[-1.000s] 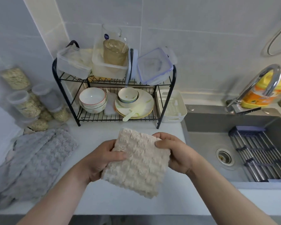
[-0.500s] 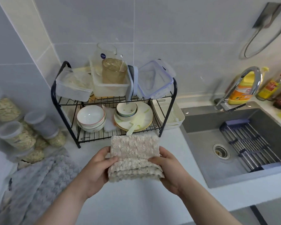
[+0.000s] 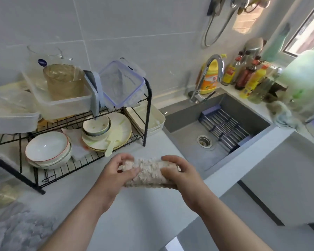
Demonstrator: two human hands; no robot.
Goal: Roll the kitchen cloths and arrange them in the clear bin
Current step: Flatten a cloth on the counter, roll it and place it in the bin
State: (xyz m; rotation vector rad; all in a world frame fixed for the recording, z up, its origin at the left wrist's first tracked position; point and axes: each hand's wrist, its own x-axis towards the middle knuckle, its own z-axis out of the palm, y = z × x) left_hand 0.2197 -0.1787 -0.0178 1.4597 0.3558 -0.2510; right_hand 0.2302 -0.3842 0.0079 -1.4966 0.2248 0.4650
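You hold a beige cloth (image 3: pixel 149 173), rolled into a thick sideways roll, in the air above the counter (image 3: pixel 143 223). It is just in front of the rack (image 3: pixel 148 113), toward its right end.

Your left hand (image 3: pixel 114 176) grips the roll's left end, with the fingers curled over the top and the thumb laid along the front. Your right hand (image 3: pixel 179 175) wraps the right end, its curled fingers hiding that end.

The rack is black wire with two shelves. On its lower shelf, stacked white bowls (image 3: pixel 47 151) sit at the left, and a small bowl rests on yellow plates (image 3: pixel 120 129) at the right. On its top shelf stand clear tubs (image 3: pixel 65 104), one holding a brownish cup (image 3: pixel 63 80), and a lidded box (image 3: pixel 121 84) tilted on edge.

Front-left of the rack, a grey cloth (image 3: pixel 16 230) lies crumpled on the counter. Right of the rack is the sink (image 3: pixel 185 134) with its tap (image 3: pixel 207 75). Farther right of the rack, bottles (image 3: pixel 246 77) line the wall.
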